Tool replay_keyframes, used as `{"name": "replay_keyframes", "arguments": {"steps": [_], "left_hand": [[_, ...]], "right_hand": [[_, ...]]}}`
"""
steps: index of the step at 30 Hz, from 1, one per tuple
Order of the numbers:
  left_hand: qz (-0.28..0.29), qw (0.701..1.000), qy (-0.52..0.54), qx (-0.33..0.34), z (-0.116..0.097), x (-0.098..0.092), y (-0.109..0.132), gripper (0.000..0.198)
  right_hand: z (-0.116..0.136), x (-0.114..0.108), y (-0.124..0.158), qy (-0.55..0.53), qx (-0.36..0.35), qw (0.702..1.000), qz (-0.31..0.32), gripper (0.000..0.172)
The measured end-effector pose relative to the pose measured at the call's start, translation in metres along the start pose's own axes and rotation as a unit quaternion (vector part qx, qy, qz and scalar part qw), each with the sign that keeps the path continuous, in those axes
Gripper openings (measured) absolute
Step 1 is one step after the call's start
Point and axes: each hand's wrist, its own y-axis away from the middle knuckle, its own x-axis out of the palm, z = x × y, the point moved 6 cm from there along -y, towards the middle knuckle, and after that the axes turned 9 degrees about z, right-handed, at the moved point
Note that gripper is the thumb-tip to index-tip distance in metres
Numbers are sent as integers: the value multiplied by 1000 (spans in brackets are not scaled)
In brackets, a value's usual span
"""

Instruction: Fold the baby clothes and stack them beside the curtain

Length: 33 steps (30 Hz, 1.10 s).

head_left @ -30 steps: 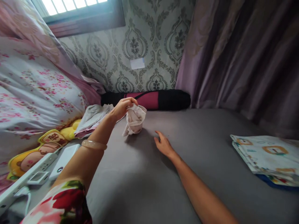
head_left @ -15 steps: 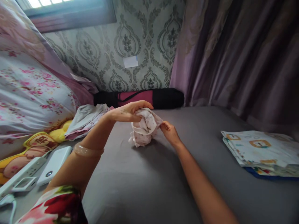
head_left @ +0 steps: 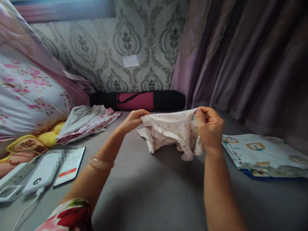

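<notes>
Toward ten o'clock, the top edge crops your view of the window frame (head_left: 64, 12); around eight, the left edge cuts the power strip (head_left: 18, 176), and blocky blur masks your phone (head_left: 69, 166) in part. Past three, your folded cloths (head_left: 267, 152) run out of frame. The garment (head_left: 168, 123) has print too small to read.

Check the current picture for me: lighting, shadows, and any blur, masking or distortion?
Head view: uneven light, the curtain at picture right sinking almost to black; head view: soft-edged shadow on the grey sheet below the pale printed cloth; head view: square pixel blocks mask part of the phone; head view: apparent wide-angle stretching toward the edges.
</notes>
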Motion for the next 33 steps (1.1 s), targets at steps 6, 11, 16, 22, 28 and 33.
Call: {"name": "replay_keyframes", "arguments": {"steps": [6, 11, 16, 22, 28, 33], "left_hand": [[-86, 972, 197, -98, 29, 38, 4, 33], [-46, 959, 198, -199, 65, 76, 6, 26], [-23, 961, 143, -236, 112, 95, 15, 13], [46, 967, 113, -222, 112, 91, 21, 29], [66, 969, 141, -190, 106, 85, 30, 58], [61, 978, 36, -197, 118, 81, 32, 57]], "right_hand": [[-72, -15, -2, 53, 131, 980, 138, 26], [-135, -4, 23, 175, 288, 892, 303, 20], [-155, 10, 41, 329, 342, 790, 389, 14], [-106, 64, 45, 175, 167, 831, 500, 22], [-105, 87, 71, 149, 221, 728, 631, 27], [-142, 48, 62, 110, 273, 768, 569, 16]]}}
